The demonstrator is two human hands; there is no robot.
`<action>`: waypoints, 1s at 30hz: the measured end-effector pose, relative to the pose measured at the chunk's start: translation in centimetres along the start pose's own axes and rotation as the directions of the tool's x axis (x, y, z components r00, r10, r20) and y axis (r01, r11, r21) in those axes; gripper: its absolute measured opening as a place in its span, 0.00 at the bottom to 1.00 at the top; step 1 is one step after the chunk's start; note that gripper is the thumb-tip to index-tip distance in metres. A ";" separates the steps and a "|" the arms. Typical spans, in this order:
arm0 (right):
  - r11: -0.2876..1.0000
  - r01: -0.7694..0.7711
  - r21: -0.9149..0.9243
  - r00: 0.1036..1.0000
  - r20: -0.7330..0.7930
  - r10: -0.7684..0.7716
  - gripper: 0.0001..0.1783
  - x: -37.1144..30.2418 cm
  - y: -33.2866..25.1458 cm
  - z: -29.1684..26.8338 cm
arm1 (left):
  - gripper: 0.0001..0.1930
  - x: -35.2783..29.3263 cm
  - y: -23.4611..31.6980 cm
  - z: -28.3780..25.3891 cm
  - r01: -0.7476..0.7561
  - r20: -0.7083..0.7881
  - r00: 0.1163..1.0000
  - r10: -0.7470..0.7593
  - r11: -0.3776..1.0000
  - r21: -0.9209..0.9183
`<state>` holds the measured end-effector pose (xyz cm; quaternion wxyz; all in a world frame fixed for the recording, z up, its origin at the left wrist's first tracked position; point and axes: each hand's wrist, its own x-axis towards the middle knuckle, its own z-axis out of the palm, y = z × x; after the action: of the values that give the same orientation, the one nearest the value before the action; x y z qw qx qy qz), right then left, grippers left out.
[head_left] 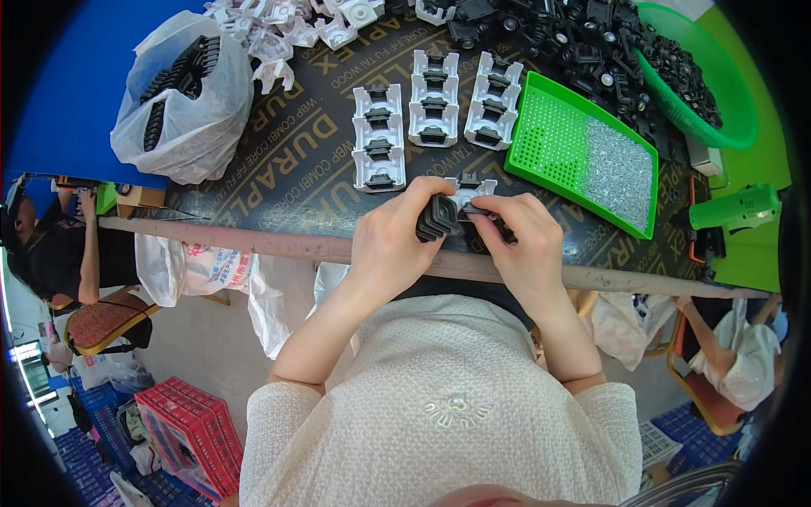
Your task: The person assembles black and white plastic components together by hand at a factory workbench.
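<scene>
My left hand is closed around a stack of black plastic pieces at the table's near edge. Just right of it, the thumb and fingertips of my right hand pinch a small black piece at a white plastic housing; the fingers partly hide both. Beyond my hands stand three rows of white housings with black pieces set in them: a left row, a middle row and a right row.
A green tray of small metal parts lies to the right, near a green electric screwdriver. Black parts and a green basket fill the far right. White housings are heaped far left, beside a plastic bag of black pieces.
</scene>
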<state>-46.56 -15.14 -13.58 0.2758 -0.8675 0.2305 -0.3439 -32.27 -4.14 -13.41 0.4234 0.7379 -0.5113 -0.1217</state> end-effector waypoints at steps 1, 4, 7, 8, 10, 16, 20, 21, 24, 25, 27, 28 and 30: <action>1.000 0.001 0.001 1.000 0.000 -0.001 0.11 0.0 0.0 0.0 | 0.19 0.0 0.0 0.0 0.001 0.003 1.000 -0.001 1.000 0.000; 1.000 0.016 -0.012 1.000 0.007 -0.016 0.11 0.0 0.0 -0.1 | 0.19 0.0 0.0 0.0 0.003 0.007 1.000 -0.003 1.000 -0.002; 1.000 0.018 -0.024 1.000 0.012 -0.018 0.11 -0.1 0.1 0.0 | 0.19 0.0 0.0 0.0 0.008 0.009 1.000 -0.008 1.000 0.000; 1.000 0.006 -0.012 1.000 0.001 -0.006 0.11 -0.1 0.2 0.0 | 0.19 0.0 0.1 0.0 0.011 0.009 1.000 -0.011 1.000 0.004; 1.000 -0.005 0.001 1.000 -0.010 0.005 0.11 -0.1 0.2 0.0 | 0.19 0.0 0.1 0.0 0.017 0.010 1.000 -0.017 1.000 0.003; 0.998 0.043 -0.046 0.999 0.018 -0.042 0.12 -0.1 0.2 0.0 | 0.19 0.0 0.0 0.0 0.016 0.011 1.000 -0.016 1.000 -0.002; 0.990 0.079 -0.118 0.996 0.043 -0.075 0.13 -0.4 0.2 0.2 | 0.20 0.0 0.1 0.0 0.016 0.015 1.000 -0.016 1.000 -0.004; 0.988 0.089 -0.128 0.996 0.043 -0.084 0.14 -0.4 0.2 0.3 | 0.20 0.0 0.1 0.1 0.015 0.016 1.000 -0.015 1.000 -0.005; 0.987 0.059 -0.150 0.994 0.100 -0.045 0.15 -0.4 0.0 0.1 | 0.20 0.0 -0.1 0.2 0.000 0.001 1.000 0.000 1.000 0.003; 0.987 0.058 -0.151 0.994 0.100 -0.044 0.15 -0.4 0.1 0.1 | 0.20 0.0 0.0 0.1 0.005 0.002 1.000 -0.005 1.000 -0.002; 0.987 0.112 -0.114 0.991 0.090 -0.102 0.16 -0.4 0.4 0.2 | 0.19 0.0 0.0 0.1 0.010 0.003 1.000 -0.010 1.000 -0.006; 0.987 0.114 -0.112 0.990 0.090 -0.104 0.16 -0.4 0.5 0.3 | 0.20 0.0 0.0 0.2 0.001 -0.002 1.000 -0.001 1.000 0.005; 0.986 0.097 -0.133 0.989 0.127 -0.080 0.16 -0.5 0.4 0.4 | 0.21 -0.1 0.0 0.0 -0.008 -0.013 1.000 0.009 1.000 0.022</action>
<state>-46.68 -15.06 -14.34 0.2125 -0.9132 0.1981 -0.2858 -32.34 -4.10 -13.40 0.4192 0.7411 -0.5129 -0.1095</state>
